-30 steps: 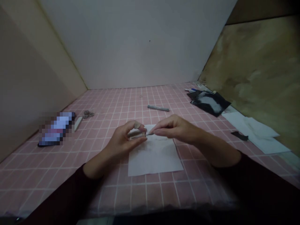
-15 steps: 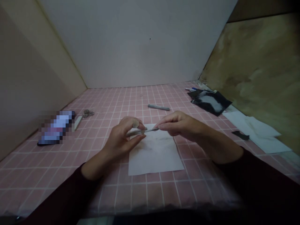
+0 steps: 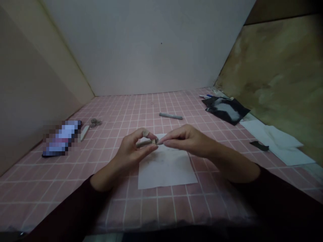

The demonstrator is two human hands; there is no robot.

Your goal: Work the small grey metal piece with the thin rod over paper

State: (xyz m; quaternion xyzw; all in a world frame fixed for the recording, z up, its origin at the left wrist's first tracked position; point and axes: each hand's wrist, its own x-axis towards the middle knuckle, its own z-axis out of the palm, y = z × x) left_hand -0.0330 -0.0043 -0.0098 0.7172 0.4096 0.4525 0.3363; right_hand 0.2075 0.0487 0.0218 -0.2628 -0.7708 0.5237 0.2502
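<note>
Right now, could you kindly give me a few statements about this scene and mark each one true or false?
The left hand pinches a slim grey stick. True.
The right hand is above a white sheet of paper. True.
The scissors lie beside the black pouch. False: they lie far to the left, the pouch to the right.
A second grey stick stands upright. False: it lies flat on the pink tiled surface.

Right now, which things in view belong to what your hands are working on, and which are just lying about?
Part of the work: left hand and right hand, both pinching a slim grey stick; white paper sheet beneath them.

Lying about: grey rod; scissors; pixelated object; black packet; white sheets.
</note>
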